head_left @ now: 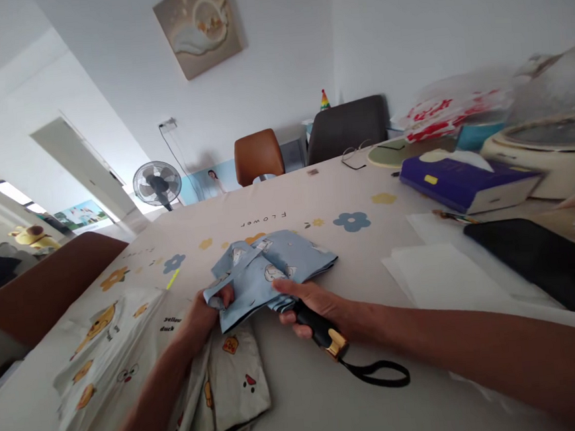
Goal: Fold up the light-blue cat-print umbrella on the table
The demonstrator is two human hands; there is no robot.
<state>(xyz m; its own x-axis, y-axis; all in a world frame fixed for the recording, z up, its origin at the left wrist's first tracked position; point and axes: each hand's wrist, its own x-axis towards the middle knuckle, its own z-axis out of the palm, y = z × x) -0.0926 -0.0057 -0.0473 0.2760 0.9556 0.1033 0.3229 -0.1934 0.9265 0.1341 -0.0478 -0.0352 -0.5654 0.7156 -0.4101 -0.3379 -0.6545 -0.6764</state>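
The blue umbrella (291, 258) is between the two hands, just above the table (343, 410), with its handle pointing back toward the person. The right hand (312, 303) is wrapped around the top of the black handle (321, 329), thumb lying on the gathered cloth; a wrist loop (383, 384) hangs free just below that hand. The left hand (212, 308) is closed on a strip at the cloth's near left edge, though its fingertips are partly hidden.

As far as can be judged, the cover is down and its panels are partly gathered: that much is done. The cloth spreads wide in loose, uneven flaps ahead of both hands, and no band is visibly fastened around it, so smoothing, wrapping and securing seem left.

Beneath and beside the left forearm lies a white duck-print cloth (99, 383), probably another umbrella, loosely bunched. Beyond the right forearm are white paper (421, 274) and a black flat object (534, 259). Farther past the right hand sit a purple tissue box (444, 180) and glasses (355, 166). Well ahead of both hands are a brown chair (259, 154) and a fan (158, 184).
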